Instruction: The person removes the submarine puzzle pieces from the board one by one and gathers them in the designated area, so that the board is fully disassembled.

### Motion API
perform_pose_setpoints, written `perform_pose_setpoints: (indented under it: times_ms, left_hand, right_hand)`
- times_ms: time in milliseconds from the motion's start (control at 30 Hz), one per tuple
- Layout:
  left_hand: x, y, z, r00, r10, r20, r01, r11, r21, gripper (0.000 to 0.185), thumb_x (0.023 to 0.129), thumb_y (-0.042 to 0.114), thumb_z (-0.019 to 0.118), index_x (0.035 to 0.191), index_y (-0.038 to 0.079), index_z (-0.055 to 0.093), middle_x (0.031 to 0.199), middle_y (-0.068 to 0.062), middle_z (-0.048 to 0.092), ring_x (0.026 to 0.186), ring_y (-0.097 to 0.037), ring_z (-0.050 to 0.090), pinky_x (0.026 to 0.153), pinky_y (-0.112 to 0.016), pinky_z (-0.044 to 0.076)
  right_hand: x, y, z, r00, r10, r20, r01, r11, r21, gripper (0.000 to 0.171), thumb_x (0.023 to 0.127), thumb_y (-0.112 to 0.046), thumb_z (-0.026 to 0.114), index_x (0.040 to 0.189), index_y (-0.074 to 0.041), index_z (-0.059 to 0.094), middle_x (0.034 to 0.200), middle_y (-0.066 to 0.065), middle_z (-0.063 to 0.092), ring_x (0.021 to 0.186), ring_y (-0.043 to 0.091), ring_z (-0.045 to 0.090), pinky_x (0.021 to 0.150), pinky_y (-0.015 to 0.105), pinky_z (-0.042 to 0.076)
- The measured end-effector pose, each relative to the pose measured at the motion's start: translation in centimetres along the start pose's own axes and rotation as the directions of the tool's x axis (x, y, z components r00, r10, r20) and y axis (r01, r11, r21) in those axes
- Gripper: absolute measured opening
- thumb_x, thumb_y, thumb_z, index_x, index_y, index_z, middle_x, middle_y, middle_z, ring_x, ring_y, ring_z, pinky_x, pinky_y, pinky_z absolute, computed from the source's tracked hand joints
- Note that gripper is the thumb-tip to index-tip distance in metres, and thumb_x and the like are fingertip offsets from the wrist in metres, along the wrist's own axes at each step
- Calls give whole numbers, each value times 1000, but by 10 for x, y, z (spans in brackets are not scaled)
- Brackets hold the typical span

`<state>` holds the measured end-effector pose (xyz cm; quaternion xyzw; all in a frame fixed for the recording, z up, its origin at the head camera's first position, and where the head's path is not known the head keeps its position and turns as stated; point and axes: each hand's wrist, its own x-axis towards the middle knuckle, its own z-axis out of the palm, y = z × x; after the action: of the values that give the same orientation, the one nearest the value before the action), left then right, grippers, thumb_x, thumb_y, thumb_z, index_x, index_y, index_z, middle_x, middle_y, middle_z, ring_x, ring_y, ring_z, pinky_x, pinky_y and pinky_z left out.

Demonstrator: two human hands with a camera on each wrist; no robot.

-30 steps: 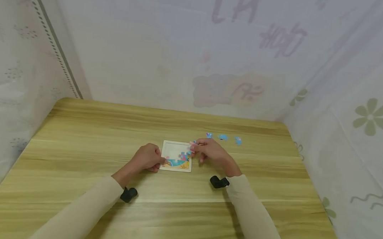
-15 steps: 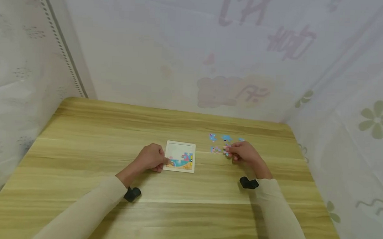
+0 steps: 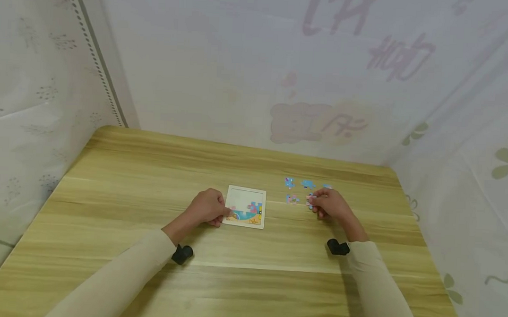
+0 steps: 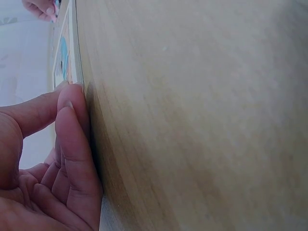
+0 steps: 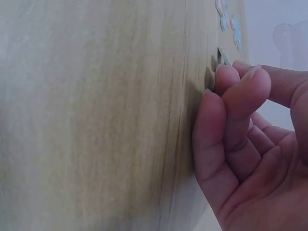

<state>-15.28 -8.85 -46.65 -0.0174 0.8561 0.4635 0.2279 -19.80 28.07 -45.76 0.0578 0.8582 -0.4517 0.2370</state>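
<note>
Left hand [image 3: 207,207], fingers curled, holds the puzzle tray [image 3: 246,206] edge (left side). Right hand [image 3: 329,205] pinches a puzzle piece [image 3: 310,200]; loose pieces [image 3: 307,183] lie just beyond it.

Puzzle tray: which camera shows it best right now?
The head view: the whole puzzle tray lies flat, partly filled, the left hand at its edge. The left wrist view shows only a thin edge-on sliver; the right wrist view shows none of it.

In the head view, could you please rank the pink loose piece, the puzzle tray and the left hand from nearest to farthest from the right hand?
1. Pink loose piece, just left of the right hand.
2. Puzzle tray, farther left, mid-table.
3. Left hand, at the tray's left edge.
</note>
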Motion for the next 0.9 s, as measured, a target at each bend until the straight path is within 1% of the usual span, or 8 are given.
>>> perform_pose_setpoints:
  times_ms: [67, 200, 400, 533, 700, 767, 900]
  left_hand:
    - [0, 0, 0, 1000, -2, -2, 2, 1000, -4, 22, 80, 12, 77, 73, 3, 58, 56, -8, 62, 44, -16, 62, 47, -26, 55]
    - [0, 0, 0, 1000, -1, -2, 1, 1000, -5, 22, 80, 11, 77, 73, 3, 58, 56, -7, 62, 44, -15, 61, 47, -26, 55]
    - [-1, 1, 0, 1000, -6, -3, 6, 1000, -5, 23, 81, 12, 77, 73, 3, 58, 56, -7, 62, 44, -15, 61, 47, -26, 55]
    - [-2, 2, 0, 1000, -9, -6, 9, 1000, -3, 23, 81, 12, 77, 73, 3, 58, 56, -7, 61, 44, -16, 61, 47, -26, 55]
    - [-3, 3, 0, 1000, -13, -6, 13, 1000, 0, 23, 80, 12, 77, 73, 3, 58, 55, -7, 61, 45, -16, 62, 47, -25, 54]
    - [-3, 3, 0, 1000, -14, -4, 14, 1000, 0, 23, 80, 12, 77, 73, 3, 58, 55, -7, 61, 45, -16, 62, 47, -25, 54]
    - [-3, 2, 0, 1000, -14, -2, 14, 1000, -7, 23, 80, 12, 78, 73, 3, 58, 56, -8, 61, 45, -17, 62, 48, -26, 54]
  right_hand:
    - [3, 4, 1, 1000, -15, -8, 15, 1000, -1, 36, 96, -26, 63, 116, 1, 52, 69, 6, 62, 48, 11, 50, 48, 25, 48]
    - [3, 4, 0, 1000, -25, -11, 25, 999, -24, 36, 96, -27, 63, 115, 1, 51, 66, 5, 58, 47, 12, 48, 48, 25, 46]
    - [3, 8, -1, 999, -37, -12, 36, 998, -49, 39, 96, -28, 63, 116, 2, 49, 66, 7, 56, 48, 13, 48, 50, 27, 47]
    - [1, 6, -1, 998, -61, -22, 59, 996, -64, 38, 96, -26, 62, 119, 2, 49, 66, 7, 57, 48, 14, 49, 51, 29, 50]
    - [-2, -5, 4, 993, -117, -31, 112, 984, -137, 35, 98, -25, 59, 122, 0, 52, 63, 6, 59, 46, 14, 51, 52, 30, 51]
    - [-3, -13, 8, 989, -148, -16, 144, 977, -155, 36, 98, -23, 58, 125, 1, 54, 64, 8, 61, 47, 15, 54, 52, 30, 53]
    - [-6, -30, 22, 976, -213, 44, 217, 967, -134, 39, 97, -19, 59, 129, 3, 55, 71, 17, 65, 48, 19, 59, 53, 33, 56]
